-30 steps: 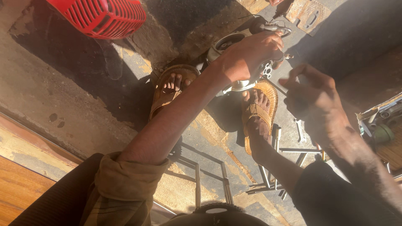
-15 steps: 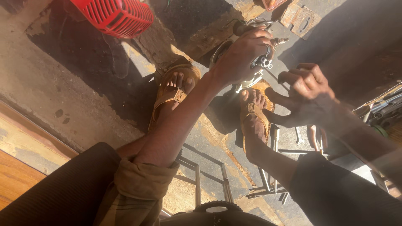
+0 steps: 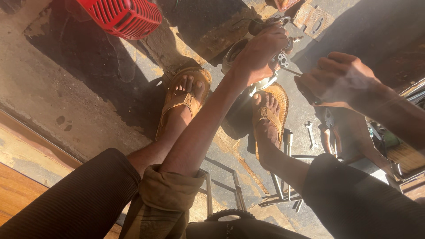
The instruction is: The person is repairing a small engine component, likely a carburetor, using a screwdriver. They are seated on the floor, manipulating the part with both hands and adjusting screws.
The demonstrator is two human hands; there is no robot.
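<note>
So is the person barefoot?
No, both feet wear tan woven sandals on the concrete floor, one below the left hand that grips a small metal engine part.

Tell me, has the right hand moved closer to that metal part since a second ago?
Yes. The right hand has risen past the sandalled foot toward the metal part gripped by the left hand.

You have one view only, from the camera on your head. It looks steeply down past your knees to the concrete floor [image 3: 88, 93], close enough that your forearms, both hands and your sandalled feet [image 3: 183, 95] fill the frame.
</note>
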